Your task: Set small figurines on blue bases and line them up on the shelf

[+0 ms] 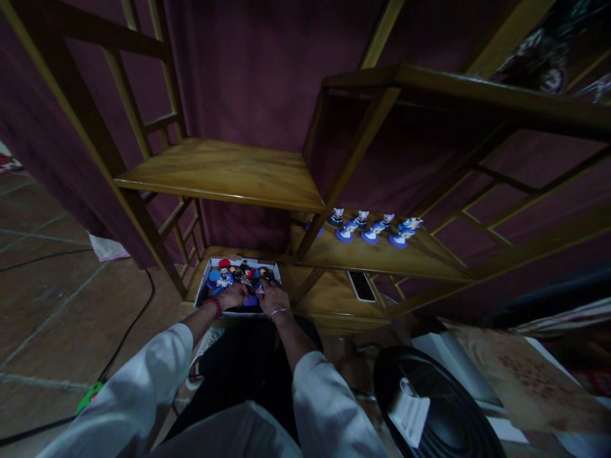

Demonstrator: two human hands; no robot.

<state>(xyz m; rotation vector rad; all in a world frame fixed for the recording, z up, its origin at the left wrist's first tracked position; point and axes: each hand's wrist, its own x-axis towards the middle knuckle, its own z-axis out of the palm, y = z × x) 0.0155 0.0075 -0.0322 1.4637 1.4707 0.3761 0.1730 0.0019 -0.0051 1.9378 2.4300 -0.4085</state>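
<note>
A shallow white box [203,294] on the bottom shelf holds several small figurines [224,278] in blue, black and red. Both of my hands reach into its near side. My left hand [233,296], with a red bead bracelet at the wrist, has its fingers curled down among the figurines; what they hold is hidden. My right hand [273,299], wearing a thin bangle, is closed at the box's right side, its fingertips against a small figurine [259,289]. The two hands are close together but apart.
Several figurines on purple round bases [371,236] stand in rows on the shelf to the right. A phone [361,286] lies on the lower board. A wooden shelf [224,172] overhangs the box. A black stool [439,407] holds a white object [409,413]. A cable runs across the floor at left.
</note>
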